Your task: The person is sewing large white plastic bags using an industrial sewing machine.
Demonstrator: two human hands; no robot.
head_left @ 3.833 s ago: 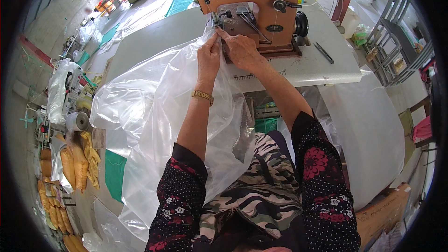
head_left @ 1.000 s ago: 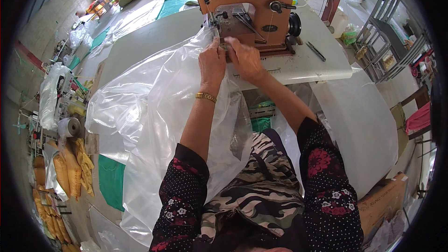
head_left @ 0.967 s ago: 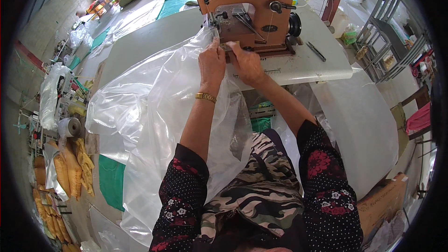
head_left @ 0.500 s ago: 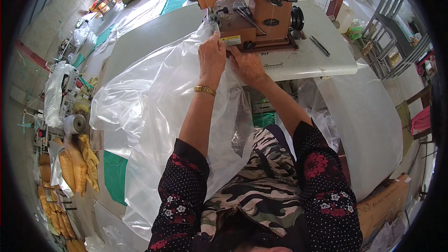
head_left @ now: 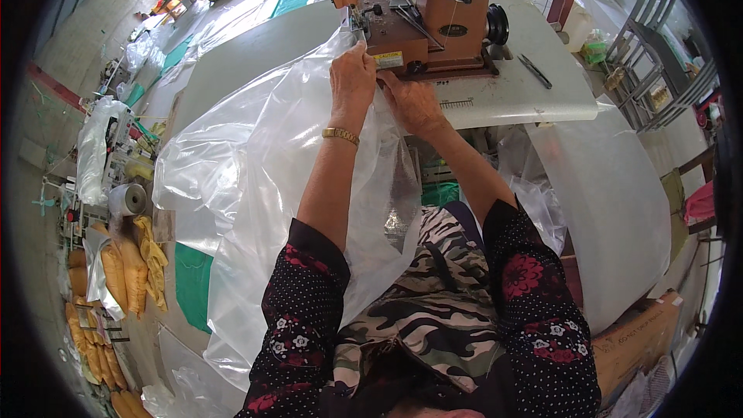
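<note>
A brown sewing machine (head_left: 433, 19) stands at the far side of the white table (head_left: 511, 97). Clear plastic sheeting (head_left: 255, 155) runs from under its needle end toward me and drapes over the table's left part and my lap. My left hand (head_left: 353, 81), with a gold watch band on the wrist, pinches the sheeting's edge just in front of the presser foot. Close beside it on the right, my right hand (head_left: 414, 104) has its fingers bent together at the same edge, below the machine's base. Its fingertips are partly hidden behind the plastic.
Thread snips (head_left: 535, 71) lie on the table right of the machine. A grey metal chair (head_left: 658, 62) stands at the far right, with a cardboard box (head_left: 638, 337) at the lower right. Yellow bundles (head_left: 124, 271) and a plastic roll (head_left: 128, 200) are at the left.
The whole view has shifted slightly. Both hands keep their hold near the needle, and the left has drawn marginally closer to the presser foot with the plastic.
</note>
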